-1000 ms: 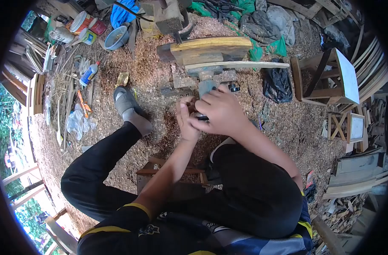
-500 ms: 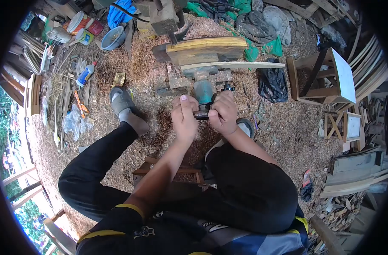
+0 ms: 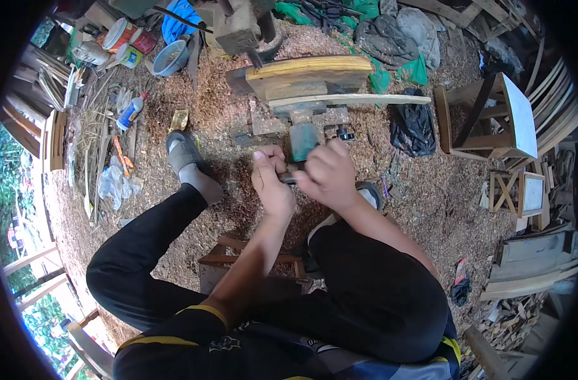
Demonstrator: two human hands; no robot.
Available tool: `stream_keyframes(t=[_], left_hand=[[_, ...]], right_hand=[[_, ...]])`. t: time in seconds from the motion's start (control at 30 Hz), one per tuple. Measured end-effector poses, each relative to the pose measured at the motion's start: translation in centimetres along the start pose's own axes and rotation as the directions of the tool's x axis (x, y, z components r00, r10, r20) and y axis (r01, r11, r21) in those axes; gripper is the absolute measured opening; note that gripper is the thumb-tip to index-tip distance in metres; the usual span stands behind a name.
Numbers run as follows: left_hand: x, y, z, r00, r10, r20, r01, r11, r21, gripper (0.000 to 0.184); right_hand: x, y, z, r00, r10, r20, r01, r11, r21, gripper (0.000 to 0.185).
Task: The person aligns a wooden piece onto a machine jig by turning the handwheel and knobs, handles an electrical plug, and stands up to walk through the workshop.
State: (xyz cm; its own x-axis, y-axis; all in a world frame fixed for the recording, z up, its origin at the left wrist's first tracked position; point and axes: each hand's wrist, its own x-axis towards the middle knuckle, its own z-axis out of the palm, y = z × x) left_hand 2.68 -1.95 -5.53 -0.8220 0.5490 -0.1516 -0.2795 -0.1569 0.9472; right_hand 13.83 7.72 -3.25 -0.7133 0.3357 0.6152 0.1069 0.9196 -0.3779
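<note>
One bar (image 3: pixel 289 180) between left hand (image 3: pixel 273 187) and right hand (image 3: pixel 330 177), vise (image 3: pixel 305 140), wood strip (image 3: pixel 377 99) beyond

The shavings-strewn floor (image 3: pixel 422 209) spread around a white-topped wooden stool (image 3: pixel 519 117); a smaller, cross-braced stool (image 3: pixel 533 194) stood near it.

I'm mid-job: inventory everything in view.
vise: 1, green, centre
wood strip: 1, cream, across vise
wood block: 1, yellowish, behind strip
bar: 1, dark, between hands
basin: 1, grey, upper left
tubs: several, mixed colours, upper left
bottle: 1, blue, left
plastic bag: 1, black, right of vise
panelled frames: 2, brown and white, right
scrap wood: many, brown, lower right
shavings: uncountable, brown, floor
shoes: 2, grey, flanking hands
left hand: 1, bare, left of bar
right hand: 1, bare, at bar's end
</note>
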Motion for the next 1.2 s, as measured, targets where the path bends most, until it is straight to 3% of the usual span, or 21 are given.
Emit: stream_keyframes(t=[0.03, 0.07, 0.1, 0.13, 0.3, 0.43, 0.57, 0.63, 0.7, 0.77, 0.83, 0.87, 0.9, 0.93, 0.97, 1.03, 1.07, 1.1, 1.13, 1.17, 1.2], left_hand=[[0.4, 1.8, 1.0, 1.0, -0.004, 0.006, 0.004, 1.0, -0.001, 0.053], [1.1, 3.8, 2.0, 0.952, 0.226, 0.207, -0.288, 0.89, 0.353, 0.058], [1.5, 4.9, 2.3, 0.819, 0.344, 0.46, -0.57, 0.583, 0.579, 0.064], [1.6, 5.3, 1.8, 0.884, 0.126, 0.45, -0.381, 0.751, 0.538, 0.073], [2.3, -0.5, -3.0, 0.827, 0.264, 0.497, -0.429, 0.867, 0.253, 0.069], [1.2, -3.7, -1.7, 0.934, 0.243, 0.263, -0.282, 0.952, 0.122, 0.062], [1.0, 0.0, 0.8, 0.966, 0.188, 0.178, -0.185, 0.982, -0.032, 0.071], [1.8, 4.1, 2.5, 0.783, 0.563, 0.266, -0.607, 0.785, 0.123, 0.064], [1.1, 7.2, 3.7, 0.71, 0.636, 0.304, -0.67, 0.742, 0.013, 0.065], [1.3, 7.4, 3.7, 0.607, 0.729, 0.317, -0.738, 0.665, -0.114, 0.066], [0.2, 3.9, 0.3, 0.755, 0.63, 0.182, -0.648, 0.76, 0.057, 0.067], [0.3, 2.1, -1.0, 0.803, 0.552, 0.225, -0.596, 0.744, 0.302, 0.078], [0.4, -0.2, -2.0, 0.804, 0.548, 0.231, -0.595, 0.744, 0.305, 0.078], [0.1, -2.5, -2.8, 0.934, 0.318, 0.161, -0.348, 0.91, 0.225, 0.084], [-0.3, -3.7, -2.9, 0.992, 0.057, 0.112, -0.07, 0.991, 0.118, 0.091], [-1.5, 2.8, 1.2, 0.99, 0.002, 0.142, -0.01, 0.999, 0.054, 0.105], [-1.4, 4.8, 2.2, 0.956, 0.182, 0.231, -0.192, 0.981, 0.02, 0.106], [-1.0, 6.5, 3.1, 0.877, 0.359, 0.318, -0.369, 0.929, -0.033, 0.108], [-1.0, 8.1, 4.3, 0.875, 0.362, 0.321, -0.372, 0.928, -0.032, 0.108], [-1.4, 9.3, 5.8, 0.771, 0.549, 0.321, -0.505, 0.836, -0.216, 0.108], [-1.8, 9.8, 6.6, 0.642, 0.716, 0.273, -0.607, 0.692, -0.39, 0.108]], right_hand=[[-2.4, 1.0, 1.7, 0.979, 0.153, -0.135, -0.122, 0.969, 0.214, 0.049], [-4.0, 1.4, 3.2, 0.919, 0.319, -0.23, -0.197, 0.879, 0.434, 0.052], [-4.8, 1.3, 4.2, 0.921, 0.316, -0.229, -0.194, 0.88, 0.434, 0.052], [-5.4, 0.9, 4.8, 0.879, 0.38, -0.286, -0.214, 0.853, 0.477, 0.053], [-2.4, 0.4, 0.1, 0.939, 0.261, -0.224, -0.176, 0.925, 0.337, 0.047], [1.3, -0.3, -0.7, 0.998, 0.028, -0.059, -0.024, 0.998, 0.06, 0.041], [-2.9, 1.1, 2.5, 0.936, 0.195, -0.293, -0.13, 0.965, 0.226, 0.036], [-7.5, 1.7, 6.1, 0.895, 0.343, -0.285, -0.24, 0.909, 0.342, 0.041], [-10.6, 0.8, 7.5, 0.84, 0.477, -0.258, -0.331, 0.828, 0.452, 0.048], [-11.8, 1.0, 7.3, 0.644, 0.68, -0.35, -0.472, 0.714, 0.517, 0.055], [-9.4, 1.2, 4.1, 0.634, 0.672, -0.384, -0.435, 0.72, 0.541, 0.065], [-6.7, 0.7, 1.8, 0.75, 0.56, -0.352, -0.383, 0.802, 0.459, 0.072], [-4.9, 0.5, 0.2, 0.849, 0.437, -0.296, -0.315, 0.87, 0.379, 0.08], [-4.6, 0.7, -0.6, 0.944, 0.303, -0.131, -0.242, 0.905, 0.35, 0.092], [-4.8, 0.3, -0.3, 0.945, 0.305, -0.122, -0.246, 0.903, 0.351, 0.092], [-5.8, -0.7, 1.4, 0.941, 0.333, -0.052, -0.281, 0.861, 0.424, 0.095], [-8.7, -0.5, 3.9, 0.881, 0.471, 0.044, -0.367, 0.623, 0.691, 0.092], [-11.6, -0.5, 5.1, 0.882, 0.469, 0.041, -0.363, 0.623, 0.693, 0.092], [-14.5, -0.4, 5.5, 0.843, 0.446, 0.303, -0.53, 0.784, 0.322, 0.086], [-14.7, -0.7, 4.7, 0.695, 0.49, 0.526, -0.513, 0.851, -0.114, 0.08], [-14.5, -0.2, 4.1, 0.835, 0.543, 0.086, -0.55, 0.825, 0.131, 0.072]])
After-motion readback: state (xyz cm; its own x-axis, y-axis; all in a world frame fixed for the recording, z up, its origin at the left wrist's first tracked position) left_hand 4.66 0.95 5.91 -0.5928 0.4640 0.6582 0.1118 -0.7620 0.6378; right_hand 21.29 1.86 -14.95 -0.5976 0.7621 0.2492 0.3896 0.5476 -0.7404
